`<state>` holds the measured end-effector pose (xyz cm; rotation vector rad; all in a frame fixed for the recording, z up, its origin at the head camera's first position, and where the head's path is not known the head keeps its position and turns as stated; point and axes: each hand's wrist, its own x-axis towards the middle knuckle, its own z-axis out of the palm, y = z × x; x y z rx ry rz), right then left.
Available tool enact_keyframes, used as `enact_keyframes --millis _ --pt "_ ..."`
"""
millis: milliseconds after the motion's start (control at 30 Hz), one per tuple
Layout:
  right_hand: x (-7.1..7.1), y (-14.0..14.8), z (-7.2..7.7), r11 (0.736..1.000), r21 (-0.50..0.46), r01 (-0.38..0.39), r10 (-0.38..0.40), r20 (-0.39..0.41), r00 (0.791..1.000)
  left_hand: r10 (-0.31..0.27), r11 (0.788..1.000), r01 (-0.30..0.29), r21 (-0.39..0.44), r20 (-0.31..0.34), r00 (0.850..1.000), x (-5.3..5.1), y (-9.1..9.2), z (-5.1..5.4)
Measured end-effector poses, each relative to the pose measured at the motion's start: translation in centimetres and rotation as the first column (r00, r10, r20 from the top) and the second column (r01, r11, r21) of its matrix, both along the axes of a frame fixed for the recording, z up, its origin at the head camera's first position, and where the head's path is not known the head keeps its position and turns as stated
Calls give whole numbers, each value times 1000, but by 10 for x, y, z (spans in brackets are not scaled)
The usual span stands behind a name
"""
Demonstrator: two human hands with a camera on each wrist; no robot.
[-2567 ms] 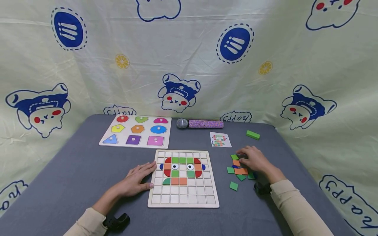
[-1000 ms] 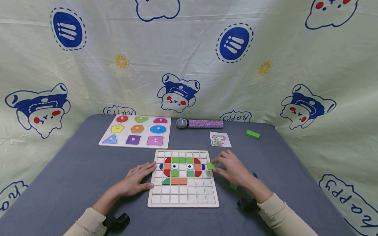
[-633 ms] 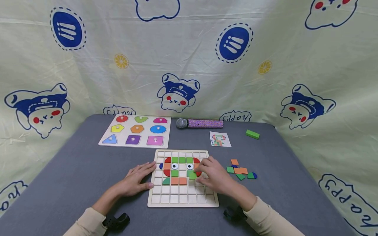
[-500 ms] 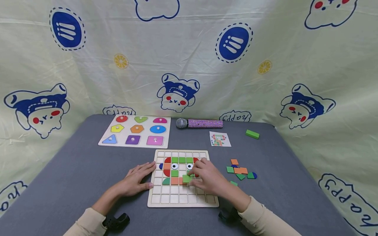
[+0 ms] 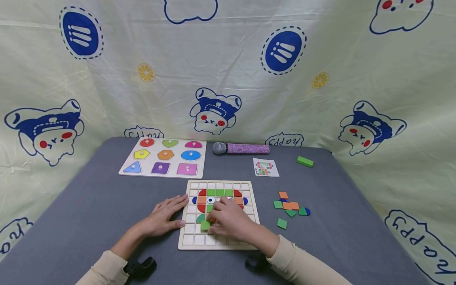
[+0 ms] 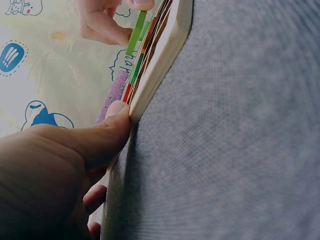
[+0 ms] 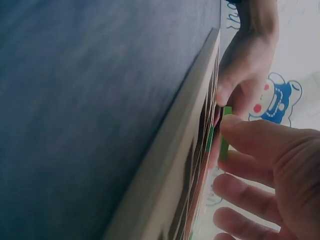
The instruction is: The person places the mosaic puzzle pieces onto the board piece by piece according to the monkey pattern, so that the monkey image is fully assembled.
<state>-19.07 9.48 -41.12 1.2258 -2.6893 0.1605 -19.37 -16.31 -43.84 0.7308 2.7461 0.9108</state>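
My right hand [image 5: 231,221] pinches a light green square tile [image 5: 205,225] by its edge, thumb against forefinger. In the right wrist view the tile [image 7: 226,134] stands on edge just above the wooden grid board [image 5: 228,247], apart from it. Along the board's left edge rests my left hand [image 5: 165,215], fingers extended; its thumb [image 6: 119,112] touches the rim in the left wrist view. Red, green, orange and blue tiles plus round eye pieces form a face-like pattern in the grid. My right hand covers part of that pattern.
Loose green, orange and blue tiles [image 5: 290,206] lie right of the board, with a single green square [image 5: 282,223] nearer. Behind are a pattern card [image 5: 266,168], a green block [image 5: 304,162], a glittery purple microphone [image 5: 247,149] and a shape puzzle board [image 5: 162,174].
My right hand took the green square tile from the loose pile and carried it leftward over the board, now to the lower left of the grid. The left hand stayed put.
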Motion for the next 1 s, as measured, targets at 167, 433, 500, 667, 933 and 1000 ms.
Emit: enact_keyframes --millis 167,433,500,667,933,1000 --pt "2 -9 1 1000 19 5 -6 31 999 -6 1000 6 8 -9 1000 0 0 0" --pt "3 -14 0 999 34 5 -6 33 999 -6 1000 6 11 -10 1000 0 0 0" --pt "3 -14 0 999 37 4 -5 25 1000 -4 1000 4 8 -9 1000 0 0 0" --pt "3 -17 -1 999 46 3 -4 14 1000 -6 1000 6 6 -10 1000 1 -1 0" --pt "3 -7 0 1000 -18 9 -9 9 1000 -8 1000 8 9 -7 1000 0 0 0" --pt "3 -1 0 999 -36 23 -23 10 1000 -7 1000 7 4 -5 1000 0 0 0"
